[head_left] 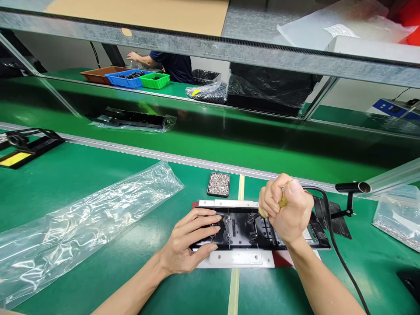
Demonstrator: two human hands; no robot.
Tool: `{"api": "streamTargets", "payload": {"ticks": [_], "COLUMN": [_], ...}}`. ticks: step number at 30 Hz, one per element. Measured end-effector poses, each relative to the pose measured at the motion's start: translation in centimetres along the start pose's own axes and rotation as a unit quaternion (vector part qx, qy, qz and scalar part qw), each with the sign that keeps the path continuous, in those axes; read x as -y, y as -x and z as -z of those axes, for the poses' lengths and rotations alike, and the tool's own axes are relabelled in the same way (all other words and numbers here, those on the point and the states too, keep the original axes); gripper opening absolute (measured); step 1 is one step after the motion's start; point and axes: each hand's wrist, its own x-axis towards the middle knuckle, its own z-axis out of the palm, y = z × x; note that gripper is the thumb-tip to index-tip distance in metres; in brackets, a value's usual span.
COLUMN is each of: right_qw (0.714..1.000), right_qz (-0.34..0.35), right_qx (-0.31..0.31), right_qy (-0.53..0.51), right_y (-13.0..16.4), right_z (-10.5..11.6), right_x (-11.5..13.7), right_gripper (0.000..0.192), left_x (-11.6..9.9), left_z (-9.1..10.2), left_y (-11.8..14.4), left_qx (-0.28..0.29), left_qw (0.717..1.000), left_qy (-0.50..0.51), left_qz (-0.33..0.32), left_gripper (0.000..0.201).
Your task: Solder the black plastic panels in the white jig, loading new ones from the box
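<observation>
Here, black panel under left fingers; right fingers clasp yellowish tool.

Glossy plastic panel; crinkled plastic bag; small pieces, seemingly metal.

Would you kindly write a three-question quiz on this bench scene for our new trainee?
1. True or false: the left hand rests on the left end of the black panel.
2. What colour is the handle of the tool in the right hand? A) red B) yellow C) blue
3. Fill in: the long clear bag lies to the ____ of the left hand.

Key: 1. True; 2. B; 3. left
</observation>
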Motion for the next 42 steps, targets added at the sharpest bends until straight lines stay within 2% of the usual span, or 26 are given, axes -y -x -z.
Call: {"api": "streamTargets", "payload": {"ticks": [32,42], "right_qw": [1.0,1.0], "right_qz": [-0.004,0.007], "right_qx": [-0.007,-0.004], "right_qy": [0.024,0.02], "right_y": [-0.02,0.08], "right_z": [0.24,0.12], "right_x": [-0.13,-0.55], "right_gripper": [0.053,0.048], "left_x": [-0.01,0.07], "left_z": [-0.04,0.01], "left_y": [-0.01,0.07], "left_qx": [-0.003,0.001], "left_qw": [1.0,1.0], "left_qy": [-0.007,-0.009], "left_qz": [0.005,0.003], "left_gripper": [0.03,0.03]}}
